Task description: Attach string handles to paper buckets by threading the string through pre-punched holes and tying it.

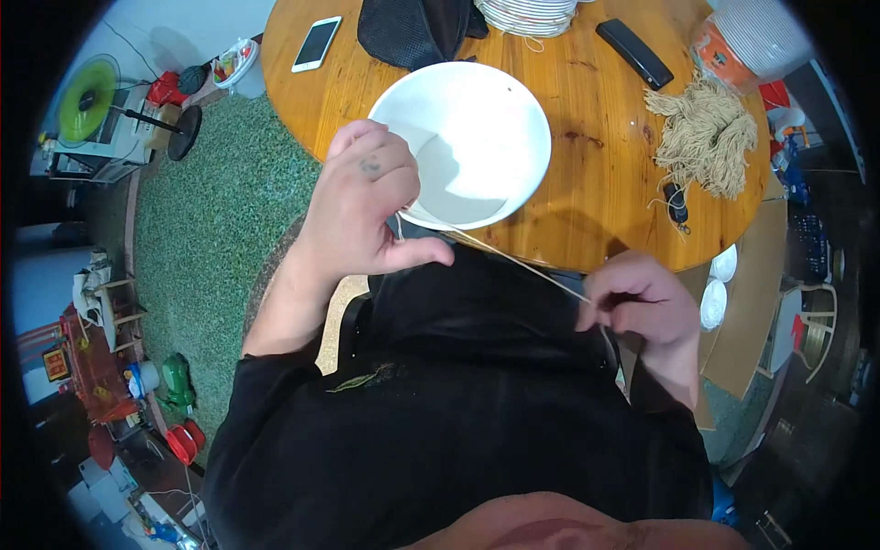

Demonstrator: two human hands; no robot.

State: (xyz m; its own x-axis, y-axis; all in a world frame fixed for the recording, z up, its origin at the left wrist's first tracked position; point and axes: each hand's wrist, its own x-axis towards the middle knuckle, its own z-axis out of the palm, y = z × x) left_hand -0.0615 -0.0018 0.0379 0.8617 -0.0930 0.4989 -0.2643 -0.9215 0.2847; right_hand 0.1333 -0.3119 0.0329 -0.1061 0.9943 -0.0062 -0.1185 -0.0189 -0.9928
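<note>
A thin beige cord (515,260) runs taut between my two hands, in front of a white bowl (495,128) at the table's near edge. My left hand (368,197) overlaps the bowl's left side, its fingers curled round the cord and its thumb stretched out to the right. Lower and to the right, my right hand (646,301) pinches the cord's other side between thumb and fingers. A loose tail of cord hangs below that pinch. Whatever lies inside the left fist is hidden.
On the round wooden table (596,174) lie a bundle of beige cords (706,137), a black oblong case (634,53), a white phone (316,44), a black mesh bag (403,32) and a coil of white cord (527,14). A green fan (89,101) stands at the far left.
</note>
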